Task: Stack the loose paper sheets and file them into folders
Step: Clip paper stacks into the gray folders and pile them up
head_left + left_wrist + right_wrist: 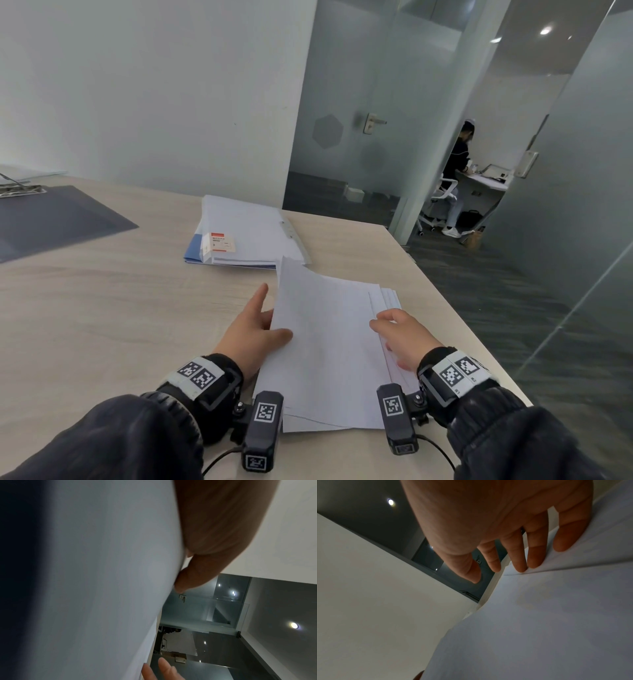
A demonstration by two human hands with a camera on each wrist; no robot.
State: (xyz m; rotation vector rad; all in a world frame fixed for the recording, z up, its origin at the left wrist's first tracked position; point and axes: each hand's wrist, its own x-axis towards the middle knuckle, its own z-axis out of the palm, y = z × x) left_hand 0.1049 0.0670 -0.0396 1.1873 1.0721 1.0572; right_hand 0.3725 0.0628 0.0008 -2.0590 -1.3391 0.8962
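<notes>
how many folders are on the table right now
2. A light blue folder with a red-and-white label lies closed at the table's far middle, past the loose sheets. A dark folder lies open at the far left, partly out of frame; more may be hidden there.

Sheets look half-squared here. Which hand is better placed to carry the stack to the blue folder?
Left, probably. The left hand already pinches the raised top sheets at their left edge, on the blue folder's side. The right hand only rests its fingers on the fanned right edges.
</notes>
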